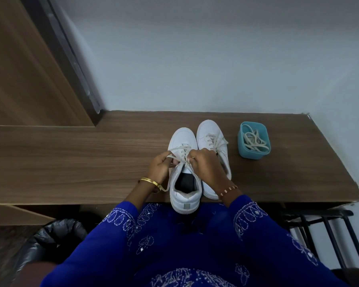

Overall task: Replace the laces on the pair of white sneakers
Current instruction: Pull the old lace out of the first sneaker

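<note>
Two white sneakers stand side by side on the wooden desk [91,162], toes pointing away from me. The left sneaker [184,195] hangs with its heel over the desk's front edge. Its off-white lace [179,151] is pinched on both sides near the top eyelets: my left hand [161,166] grips one end, which trails down past my wrist, and my right hand [204,164] grips the other. The right sneaker [210,135] is laced, and my right hand and forearm partly hide it. A teal tub [241,150] at the right holds loose off-white laces [255,140].
A pale wall runs behind the desk, and a wooden panel rises at the left. Below the desk sit a bin with a black bag [56,235] at the left and a black metal rack [323,230] at the right.
</note>
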Demonstrator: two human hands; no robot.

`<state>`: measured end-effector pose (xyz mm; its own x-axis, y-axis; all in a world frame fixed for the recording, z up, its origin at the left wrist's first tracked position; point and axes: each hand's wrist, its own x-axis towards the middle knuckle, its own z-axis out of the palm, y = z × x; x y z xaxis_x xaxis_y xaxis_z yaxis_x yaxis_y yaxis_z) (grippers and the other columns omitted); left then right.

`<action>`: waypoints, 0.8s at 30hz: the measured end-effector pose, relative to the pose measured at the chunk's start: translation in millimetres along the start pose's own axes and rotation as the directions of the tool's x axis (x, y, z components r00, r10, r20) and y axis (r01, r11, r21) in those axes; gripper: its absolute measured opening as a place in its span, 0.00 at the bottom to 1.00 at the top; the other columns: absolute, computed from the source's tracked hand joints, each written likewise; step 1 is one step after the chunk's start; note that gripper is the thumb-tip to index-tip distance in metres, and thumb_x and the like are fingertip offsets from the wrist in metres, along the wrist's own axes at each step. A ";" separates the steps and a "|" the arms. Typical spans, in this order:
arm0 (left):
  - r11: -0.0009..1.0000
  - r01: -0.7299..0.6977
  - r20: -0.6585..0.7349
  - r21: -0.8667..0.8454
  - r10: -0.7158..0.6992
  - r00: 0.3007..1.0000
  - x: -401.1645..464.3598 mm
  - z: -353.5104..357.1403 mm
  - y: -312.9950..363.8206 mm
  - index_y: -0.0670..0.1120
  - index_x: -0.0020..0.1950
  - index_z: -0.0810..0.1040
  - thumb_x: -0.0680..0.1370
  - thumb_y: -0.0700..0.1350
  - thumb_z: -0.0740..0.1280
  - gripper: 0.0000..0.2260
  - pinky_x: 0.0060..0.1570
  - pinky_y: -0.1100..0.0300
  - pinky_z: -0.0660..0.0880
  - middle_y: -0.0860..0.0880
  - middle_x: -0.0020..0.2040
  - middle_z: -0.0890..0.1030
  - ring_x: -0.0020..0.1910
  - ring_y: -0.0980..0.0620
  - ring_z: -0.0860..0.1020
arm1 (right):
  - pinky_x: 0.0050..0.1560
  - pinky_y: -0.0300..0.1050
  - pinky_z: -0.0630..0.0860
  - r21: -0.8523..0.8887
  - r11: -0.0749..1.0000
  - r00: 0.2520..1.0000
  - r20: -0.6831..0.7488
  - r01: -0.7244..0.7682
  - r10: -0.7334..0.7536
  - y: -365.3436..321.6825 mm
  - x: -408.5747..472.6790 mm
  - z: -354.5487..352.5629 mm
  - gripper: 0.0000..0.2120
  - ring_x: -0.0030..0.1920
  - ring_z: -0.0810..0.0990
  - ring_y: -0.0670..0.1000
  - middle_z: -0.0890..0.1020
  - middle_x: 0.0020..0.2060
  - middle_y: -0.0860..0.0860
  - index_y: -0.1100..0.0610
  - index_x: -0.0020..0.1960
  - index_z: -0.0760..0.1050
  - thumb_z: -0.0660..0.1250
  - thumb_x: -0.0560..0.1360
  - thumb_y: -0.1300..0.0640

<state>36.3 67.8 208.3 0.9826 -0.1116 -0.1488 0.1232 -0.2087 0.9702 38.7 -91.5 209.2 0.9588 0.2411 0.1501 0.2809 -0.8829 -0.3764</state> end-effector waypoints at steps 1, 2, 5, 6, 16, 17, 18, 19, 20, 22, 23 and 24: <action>0.997 0.029 -0.013 -0.071 -0.030 0.999 -0.7 -1.1 0.7 0.42 0.32 0.71 0.77 0.32 0.55 0.15 0.41 0.67 0.74 0.46 0.33 0.75 0.34 0.58 0.77 | 0.41 0.42 0.68 0.127 0.990 0.998 0.000 -0.060 0.061 -1.2 -0.9 -2.3 0.08 0.39 0.77 0.53 0.82 0.38 0.57 0.64 0.46 0.77 0.60 0.77 0.62; 0.986 0.060 -0.025 -0.157 -0.064 0.998 -0.2 -2.5 -1.5 0.42 0.32 0.70 0.77 0.31 0.54 0.16 0.40 0.67 0.75 0.47 0.32 0.75 0.32 0.59 0.78 | 0.38 0.36 0.68 0.283 0.949 0.990 0.016 -0.136 0.137 -1.6 -1.1 -5.9 0.07 0.36 0.77 0.48 0.81 0.37 0.56 0.64 0.44 0.75 0.59 0.77 0.64; 0.864 0.192 -0.025 -0.465 -0.230 0.973 -2.1 -9.2 -10.8 0.40 0.34 0.67 0.80 0.34 0.50 0.16 0.32 0.65 0.77 0.45 0.28 0.77 0.30 0.54 0.81 | 0.36 0.27 0.72 0.782 0.538 0.929 0.135 -0.314 0.345 -2.2 0.2 -16.6 0.11 0.33 0.80 0.40 0.80 0.36 0.58 0.59 0.37 0.69 0.56 0.76 0.69; 0.808 0.237 0.006 -0.539 -0.278 0.961 -3.2 -11.7 -13.4 0.40 0.34 0.66 0.81 0.36 0.49 0.16 0.31 0.64 0.77 0.44 0.30 0.79 0.30 0.52 0.82 | 0.38 0.30 0.76 0.872 0.360 0.903 0.184 -0.333 0.388 -2.2 0.3 -18.5 0.12 0.34 0.82 0.43 0.79 0.37 0.60 0.59 0.37 0.68 0.55 0.76 0.70; 0.907 -0.249 0.000 0.339 0.265 0.964 1.8 -10.1 -1.6 0.39 0.53 0.76 0.70 0.37 0.64 0.13 0.46 0.64 0.71 0.49 0.50 0.75 0.47 0.52 0.74 | 0.44 0.53 0.76 -0.076 0.993 0.986 -0.135 0.090 -0.099 4.1 -4.5 -6.8 0.13 0.44 0.78 0.60 0.81 0.44 0.59 0.63 0.51 0.79 0.65 0.67 0.66; 0.845 -0.297 0.064 0.445 0.301 0.952 1.6 -9.6 -0.8 0.40 0.54 0.77 0.68 0.41 0.63 0.16 0.45 0.62 0.69 0.50 0.49 0.75 0.46 0.52 0.74 | 0.41 0.52 0.76 -0.131 0.983 0.982 -0.120 0.131 -0.146 2.2 -4.2 -3.6 0.11 0.42 0.78 0.60 0.81 0.41 0.57 0.62 0.47 0.81 0.67 0.65 0.65; 0.782 -0.327 0.100 0.531 0.326 0.940 0.9 -8.9 -0.5 0.41 0.53 0.79 0.67 0.44 0.63 0.17 0.44 0.62 0.68 0.49 0.47 0.77 0.44 0.51 0.74 | 0.38 0.50 0.75 -0.172 0.973 0.977 -0.119 0.155 -0.176 -0.6 -4.1 -2.1 0.07 0.39 0.79 0.59 0.81 0.37 0.56 0.60 0.42 0.81 0.70 0.64 0.65; 0.728 -0.340 0.108 0.596 0.348 0.931 0.4 -7.5 -1.0 0.42 0.51 0.80 0.68 0.46 0.64 0.15 0.42 0.62 0.67 0.48 0.45 0.79 0.42 0.49 0.76 | 0.35 0.47 0.74 -0.194 0.968 0.976 -0.120 0.158 -0.183 -1.8 -3.9 -0.5 0.05 0.35 0.78 0.58 0.79 0.33 0.54 0.59 0.37 0.79 0.72 0.62 0.65; 0.684 -0.357 0.100 0.637 0.385 0.917 -0.4 -5.9 -1.7 0.42 0.49 0.81 0.70 0.46 0.66 0.12 0.40 0.63 0.66 0.46 0.43 0.81 0.41 0.47 0.77 | 0.33 0.45 0.73 -0.210 0.966 0.975 -0.130 0.151 -0.181 -2.9 -4.4 0.3 0.06 0.33 0.78 0.56 0.78 0.29 0.52 0.58 0.34 0.78 0.74 0.60 0.64; 0.648 -0.375 0.071 0.663 0.444 0.893 -1.5 -3.4 -4.8 0.41 0.46 0.82 0.73 0.42 0.69 0.06 0.38 0.64 0.63 0.45 0.42 0.83 0.40 0.45 0.78 | 0.33 0.44 0.72 -0.199 0.971 0.974 -0.155 0.131 -0.163 -2.3 -5.9 -0.6 0.07 0.31 0.77 0.55 0.77 0.26 0.51 0.57 0.32 0.77 0.75 0.61 0.64; 0.654 -0.374 0.059 0.658 0.450 0.891 -1.2 -3.5 -6.1 0.41 0.44 0.82 0.74 0.41 0.69 0.04 0.37 0.64 0.63 0.44 0.41 0.83 0.39 0.45 0.78 | 0.35 0.45 0.72 -0.156 0.980 0.976 -0.164 0.120 -0.146 -1.7 -6.7 -1.1 0.06 0.33 0.77 0.56 0.78 0.27 0.52 0.58 0.32 0.77 0.74 0.63 0.64; 0.676 -0.376 0.048 0.633 0.451 0.891 0.4 -4.3 -8.5 0.40 0.43 0.82 0.74 0.40 0.69 0.04 0.37 0.64 0.64 0.44 0.40 0.82 0.39 0.45 0.78 | 0.38 0.47 0.71 -0.074 0.993 0.983 -0.151 0.092 -0.102 -3.3 -7.1 -3.7 0.04 0.35 0.77 0.57 0.80 0.28 0.53 0.59 0.34 0.78 0.71 0.66 0.64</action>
<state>36.2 73.7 200.8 0.9246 -0.2399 0.2958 -0.3744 -0.7146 0.5909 30.7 -91.8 212.7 0.9076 0.2665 0.3245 0.3642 -0.8843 -0.2921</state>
